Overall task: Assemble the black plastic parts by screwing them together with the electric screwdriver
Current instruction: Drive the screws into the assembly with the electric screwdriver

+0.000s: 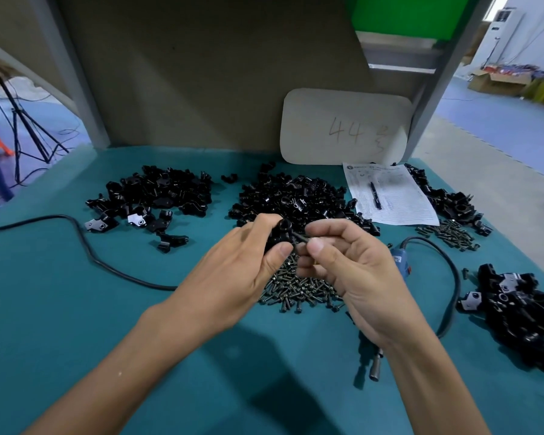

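My left hand (248,265) grips a black plastic part (281,235) above the middle of the teal table. My right hand (349,265) pinches a dark screw (300,237) between thumb and forefinger, its tip at the side of the part. Beneath both hands lies a heap of dark screws (299,287). The electric screwdriver (401,262) lies on the table behind my right hand, mostly hidden; its metal tip (376,368) shows below my right wrist.
Piles of black parts lie at the back left (151,196), back centre (296,196), back right (446,202) and near right (522,315). A paper sheet with a pen (390,196), a second screw heap (449,235), a white board (346,127) and a black cable (85,246) are also here.
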